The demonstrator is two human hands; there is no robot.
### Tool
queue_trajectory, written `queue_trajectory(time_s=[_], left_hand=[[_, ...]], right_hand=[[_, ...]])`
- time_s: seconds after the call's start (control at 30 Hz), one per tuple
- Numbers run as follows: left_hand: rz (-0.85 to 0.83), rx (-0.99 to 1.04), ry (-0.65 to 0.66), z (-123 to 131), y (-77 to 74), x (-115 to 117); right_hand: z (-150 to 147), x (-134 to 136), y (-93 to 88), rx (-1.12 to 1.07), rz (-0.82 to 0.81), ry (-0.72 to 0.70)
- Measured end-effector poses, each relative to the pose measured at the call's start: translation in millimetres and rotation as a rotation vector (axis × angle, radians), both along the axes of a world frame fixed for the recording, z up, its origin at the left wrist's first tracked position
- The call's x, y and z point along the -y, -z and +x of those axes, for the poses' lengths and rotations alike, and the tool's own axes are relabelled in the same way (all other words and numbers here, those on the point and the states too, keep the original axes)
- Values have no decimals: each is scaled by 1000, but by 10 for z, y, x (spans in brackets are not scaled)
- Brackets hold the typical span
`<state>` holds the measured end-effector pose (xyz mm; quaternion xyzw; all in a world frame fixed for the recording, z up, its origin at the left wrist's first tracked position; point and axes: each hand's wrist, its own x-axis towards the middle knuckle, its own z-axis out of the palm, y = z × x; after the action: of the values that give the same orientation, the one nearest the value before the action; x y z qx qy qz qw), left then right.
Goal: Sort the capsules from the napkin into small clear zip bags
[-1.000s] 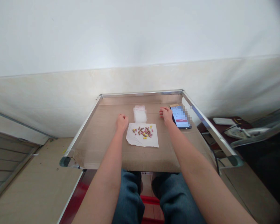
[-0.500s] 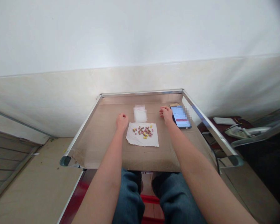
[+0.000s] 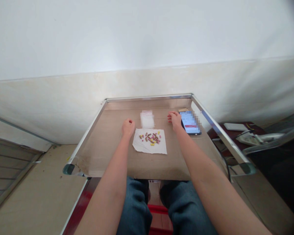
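On a white paper sheet [image 3: 139, 147] lie several pills and capsules [image 3: 152, 138], brown, pink and yellow. Just behind the sheet is a small stack of clear zip bags [image 3: 147, 119]. My left hand [image 3: 128, 126] rests on the cardboard left of the paper, its fingers curled in with nothing seen in them. To the right of the bags, my right hand [image 3: 174, 118] lies with fingers loosely apart and holds nothing. It is close beside the left edge of a phone [image 3: 188, 122] with a lit screen, partly blurred out.
Brown cardboard [image 3: 107, 147] covers the table, which has a raised metal rim [image 3: 149, 97] at the back and sides. A wall stands directly behind. At the right, beyond the rim, a lower dark red surface holds a white device [image 3: 235, 126] and cables. My legs are under the front edge.
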<state>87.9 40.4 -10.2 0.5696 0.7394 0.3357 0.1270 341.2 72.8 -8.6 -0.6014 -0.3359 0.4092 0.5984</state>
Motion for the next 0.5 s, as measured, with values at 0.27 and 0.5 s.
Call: queue_trajectory(time_s=[0.27, 0.5], left_hand=[[69, 193, 256, 228, -384, 177], [-290, 210, 857, 670, -365, 882]], right_hand=[[-243, 112, -329, 168, 40, -235], [-593, 1002, -634, 366, 134, -1230]])
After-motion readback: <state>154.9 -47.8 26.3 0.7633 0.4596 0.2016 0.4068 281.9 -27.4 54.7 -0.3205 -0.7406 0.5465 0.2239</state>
